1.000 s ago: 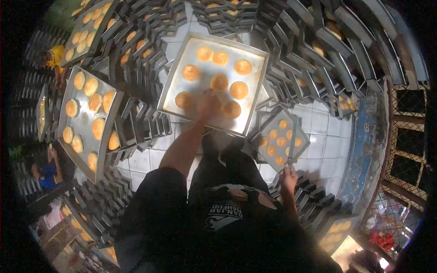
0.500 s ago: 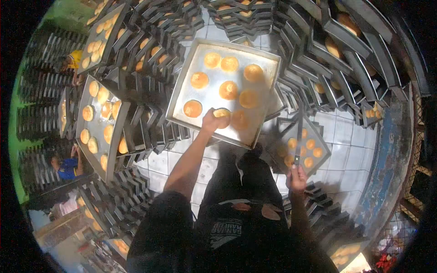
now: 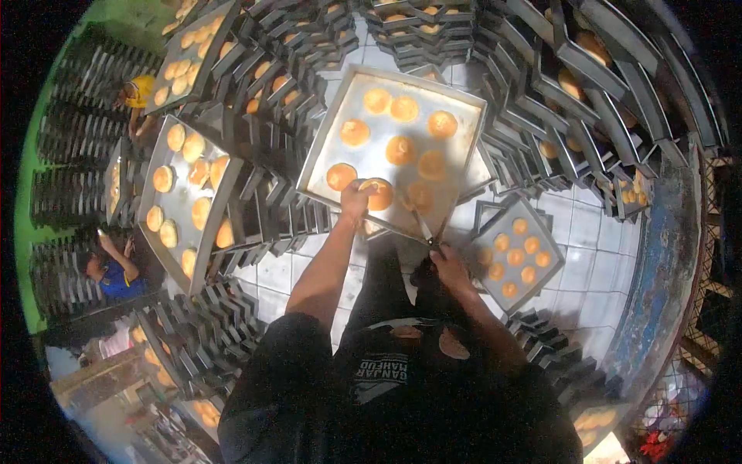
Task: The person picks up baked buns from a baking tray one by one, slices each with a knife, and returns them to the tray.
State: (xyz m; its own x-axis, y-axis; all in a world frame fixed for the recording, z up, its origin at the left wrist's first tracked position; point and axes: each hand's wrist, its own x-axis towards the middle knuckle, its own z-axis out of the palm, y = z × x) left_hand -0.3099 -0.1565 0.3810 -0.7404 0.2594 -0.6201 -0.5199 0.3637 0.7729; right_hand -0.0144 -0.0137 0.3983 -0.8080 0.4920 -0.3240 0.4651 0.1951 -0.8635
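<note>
In front of me a square metal tray [image 3: 471, 116] holds several round golden buns. My left hand [image 3: 355, 201] reaches over its near edge, fingers closed on a bun [image 3: 379, 195] at the tray's near left. My right hand [image 3: 450, 267] is closed round the handle of a knife [image 3: 423, 226] just outside the near edge, with the blade pointing over the tray. The blade tip lies close to another bun [image 3: 420, 195] in the shadowed near part, apart from the held one.
Tall stacks of trays [image 3: 270, 178] with buns stand left, more stacks [image 3: 533, 93] at upper right. A lower tray of buns [image 3: 506, 290] sits on the right over white floor tiles [image 3: 591, 232]. People in yellow [image 3: 140, 91] and blue [image 3: 120, 280] are at far left.
My right hand has swung the knife from the right, upright over the lower tray, to the near edge of the main tray. The held bun now shows its golden top. The view has shifted slightly.
</note>
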